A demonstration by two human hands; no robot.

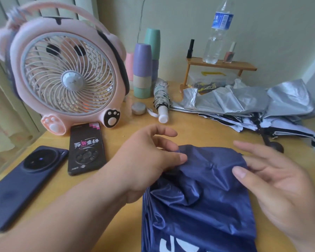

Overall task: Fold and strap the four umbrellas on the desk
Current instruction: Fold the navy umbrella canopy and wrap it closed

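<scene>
Looking down from the head camera, the navy umbrella (198,197) lies at the near edge of the desk (198,128), about midway along it. Its cloth is loose and crumpled, with white lettering showing at the bottom of the view.

The left hand (149,157) reaches in from the left. Its thumb and a curled finger pinch a fold at the far-left corner of the navy cloth, while the other fingers are raised and spread above it. The right hand (280,179) comes in from the right with its fingers straight and apart. It grips nothing, and only the thumb tip touches the cloth near its far-right corner.

Toward the right edge of the desk, a silver umbrella (244,100) sprawls unfolded on top of a black-and-white umbrella (262,124), whose dark ribs and handle stick out toward the near side. Near the back edge at centre lies a rolled white patterned umbrella (161,99), with its white handle pointing toward the person.

A pink fan (67,73) stands at the back-left corner, with two phones (86,148) lying flat in front of it. Stacked cups (144,70) stand between the fan and the rolled umbrella, with a small round tin (139,108) in front of them. A wooden shelf (220,63) at the back edge carries a water bottle (216,33).
</scene>
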